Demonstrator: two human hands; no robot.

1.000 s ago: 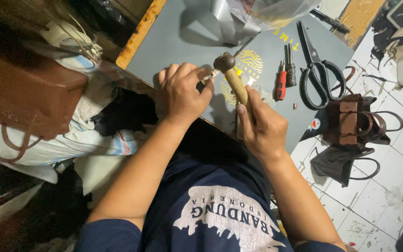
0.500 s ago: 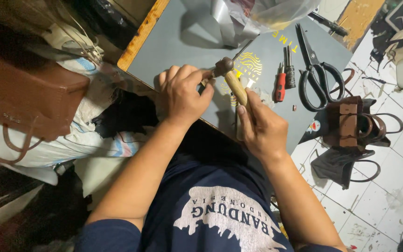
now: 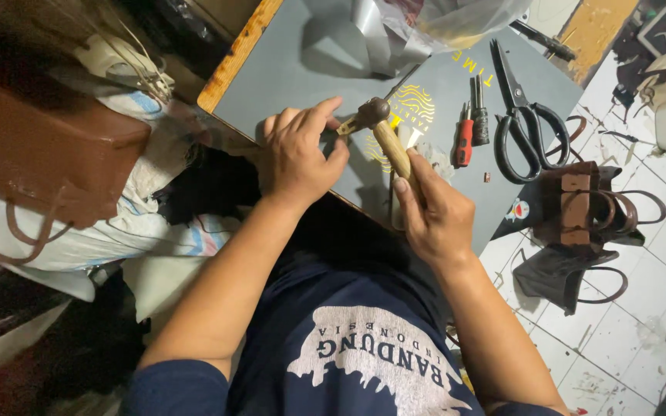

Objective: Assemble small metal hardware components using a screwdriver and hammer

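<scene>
Hands at the near edge of a grey tabletop (image 3: pixel 287 69), seen from above. Right hand (image 3: pixel 435 216) closed around the lower end of a wooden-handled hammer (image 3: pixel 389 142); grip wrapped on the pale handle, thumb laid along it, dark metal head up and away from the palm, over the middle of the tabletop. Left hand (image 3: pixel 296 158) curled shut just beside the hammer head, fingertips pinched on a small brass-coloured piece (image 3: pixel 346 127) that pokes out toward the head; too small to tell what kind of part. Hammer head touching or just above that piece, cannot tell which.

Farther along the tabletop toward its right edge: a red-handled screwdriver (image 3: pixel 464 142), a dark-handled tool (image 3: pixel 479 115) just beside it, then large black scissors (image 3: pixel 519 115) lying with blades pointing to the far edge. Yellow printed emblem on the grey surface under the hammer. Clear plastic bag (image 3: pixel 464 15) and a silver strip (image 3: pixel 368 35) at the far edge. Bare wooden rim along the left edge.

Off the right edge, brown leather bag (image 3: pixel 580 208) with looped handles, resting on a white tiled floor (image 3: pixel 657 254), dark fabric beneath it. On the left, large brown leather piece (image 3: pixel 40 166) over pale cloth. Dark blue shirt with white print in the foreground.
</scene>
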